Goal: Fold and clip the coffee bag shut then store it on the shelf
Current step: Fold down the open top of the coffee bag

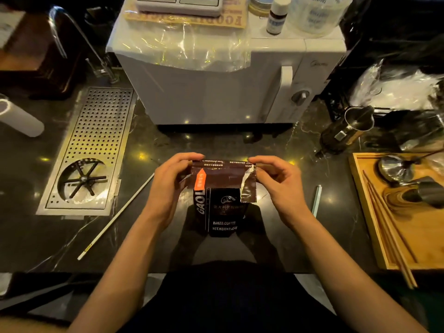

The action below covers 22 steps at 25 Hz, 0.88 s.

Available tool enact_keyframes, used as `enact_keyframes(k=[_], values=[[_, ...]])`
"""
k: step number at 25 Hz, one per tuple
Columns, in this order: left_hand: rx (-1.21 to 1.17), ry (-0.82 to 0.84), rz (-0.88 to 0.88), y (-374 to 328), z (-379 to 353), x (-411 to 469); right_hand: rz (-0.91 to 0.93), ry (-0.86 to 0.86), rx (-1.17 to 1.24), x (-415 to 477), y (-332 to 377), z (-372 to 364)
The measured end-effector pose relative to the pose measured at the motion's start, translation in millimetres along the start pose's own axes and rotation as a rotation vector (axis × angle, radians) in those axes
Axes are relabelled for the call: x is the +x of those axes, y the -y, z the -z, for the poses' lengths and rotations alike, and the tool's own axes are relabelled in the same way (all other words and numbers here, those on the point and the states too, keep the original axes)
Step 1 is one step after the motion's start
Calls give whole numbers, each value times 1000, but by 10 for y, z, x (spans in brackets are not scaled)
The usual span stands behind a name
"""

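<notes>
On the dark marble counter [276, 236], left hand [168, 186] and right hand [278, 181] pinch the coffee bag [222, 200] top's hidden corners; its label reads "BAKED.COFFEE", "NET.WEIGHT".

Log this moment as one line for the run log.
stage: folding | coffee bag upright on counter | left hand, right hand pinch top corners | clip: not on

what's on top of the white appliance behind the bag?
On the white appliance: crinkled clear plastic sheet, a scale on printed paper, a small bottle, clear tubs. Whatever lies beneath the paper is hidden.
</notes>
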<state>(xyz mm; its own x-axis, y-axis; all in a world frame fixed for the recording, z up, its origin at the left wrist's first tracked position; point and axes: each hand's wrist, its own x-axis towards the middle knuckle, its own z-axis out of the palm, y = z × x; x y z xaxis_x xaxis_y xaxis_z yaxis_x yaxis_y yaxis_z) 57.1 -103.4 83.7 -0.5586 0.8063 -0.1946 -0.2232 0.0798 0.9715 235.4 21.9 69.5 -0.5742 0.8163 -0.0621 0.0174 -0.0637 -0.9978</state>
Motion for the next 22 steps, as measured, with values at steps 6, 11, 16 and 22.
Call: enact_keyframes(k=[6,11,16,22], values=[[91,85,-48,75,36,-259,25,-21,-37,-288,51,-29],[145,64,-74,124,61,-309,22,0,-104,-383,68,-103],[176,49,-81,141,62,-300,37,-2,-184,-328,31,-147],[293,20,-154,76,-54,-262,88,-27,-242,-310,14,-175]])
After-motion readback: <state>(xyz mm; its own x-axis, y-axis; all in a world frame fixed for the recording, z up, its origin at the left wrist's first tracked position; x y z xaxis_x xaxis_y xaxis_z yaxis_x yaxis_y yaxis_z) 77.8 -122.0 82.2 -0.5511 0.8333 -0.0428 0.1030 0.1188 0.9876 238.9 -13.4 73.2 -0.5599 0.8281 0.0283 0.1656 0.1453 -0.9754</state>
